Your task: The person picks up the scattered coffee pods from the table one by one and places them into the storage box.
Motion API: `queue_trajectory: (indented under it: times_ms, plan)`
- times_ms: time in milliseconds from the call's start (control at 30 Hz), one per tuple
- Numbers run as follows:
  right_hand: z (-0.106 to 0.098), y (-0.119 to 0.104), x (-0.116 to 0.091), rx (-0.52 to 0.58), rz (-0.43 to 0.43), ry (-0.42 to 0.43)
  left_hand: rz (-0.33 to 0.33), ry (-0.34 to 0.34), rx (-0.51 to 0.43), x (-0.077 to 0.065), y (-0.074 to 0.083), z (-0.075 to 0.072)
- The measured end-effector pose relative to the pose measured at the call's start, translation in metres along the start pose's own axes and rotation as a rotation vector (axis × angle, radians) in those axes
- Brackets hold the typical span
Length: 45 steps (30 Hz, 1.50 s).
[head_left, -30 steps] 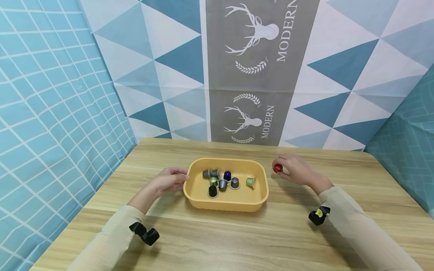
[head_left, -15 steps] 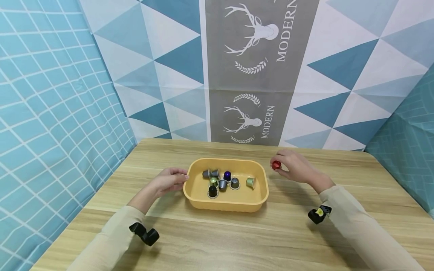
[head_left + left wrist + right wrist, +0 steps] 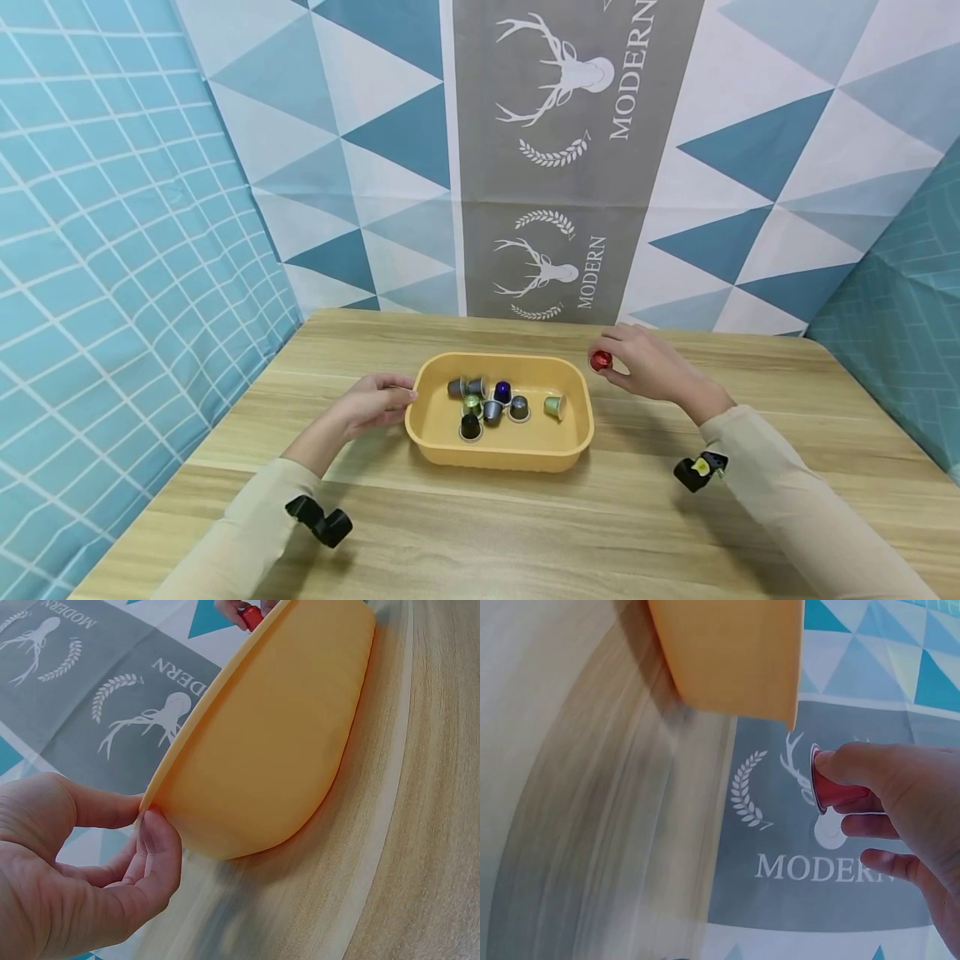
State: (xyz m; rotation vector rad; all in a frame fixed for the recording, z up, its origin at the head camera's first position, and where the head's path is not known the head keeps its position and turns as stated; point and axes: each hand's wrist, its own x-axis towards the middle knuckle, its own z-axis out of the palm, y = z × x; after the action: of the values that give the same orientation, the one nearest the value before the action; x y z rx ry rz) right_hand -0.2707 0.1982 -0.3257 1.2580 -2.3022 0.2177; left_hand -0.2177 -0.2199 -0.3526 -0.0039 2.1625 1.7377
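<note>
A yellow-orange bin (image 3: 495,459) stands on the table, holding several coffee capsules. My left hand (image 3: 372,406) pinches its left rim between thumb and fingers, as the left wrist view shows up close. My right hand (image 3: 647,364) is just off the bin's right end, pinching a red coffee capsule (image 3: 832,789) between thumb and fingers. Inside the bin are a black capsule (image 3: 470,427), a dark blue capsule (image 3: 502,391), a light green capsule (image 3: 553,406) lying apart near the right end, and several grey ones, such as the grey capsule (image 3: 492,412).
The wooden table (image 3: 517,533) spreads out around the bin. A patterned cloth (image 3: 555,183) hangs behind it, and a blue checked cloth (image 3: 135,275) hangs along the left side. Black camera mounts (image 3: 318,521) sit on both wrists.
My right hand has lifted the red capsule slightly and carried it left, closer to the bin's right rim. The left hand and the bin have stayed in place.
</note>
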Motion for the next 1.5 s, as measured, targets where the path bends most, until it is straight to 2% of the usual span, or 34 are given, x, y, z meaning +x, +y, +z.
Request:
queue_trajectory:
  times_ms: [233,833,1300,1500]
  plan:
    - [-0.001,-0.006,0.012,-0.012,-0.02,-0.002,-0.005,0.017,-0.014,0.001,0.0,-0.001]
    - [0.002,-0.03,0.047,0.009,-0.049,-0.047,0.003,0.0,-0.022,0.001,-0.002,0.0]
    - [0.008,-0.045,0.081,0.028,-0.129,-0.05,0.005,0.004,-0.02,-0.001,-0.001,0.001]
    - [0.01,-0.052,0.092,0.017,-0.142,-0.089,0.002,0.016,-0.022,0.0,-0.002,0.001]
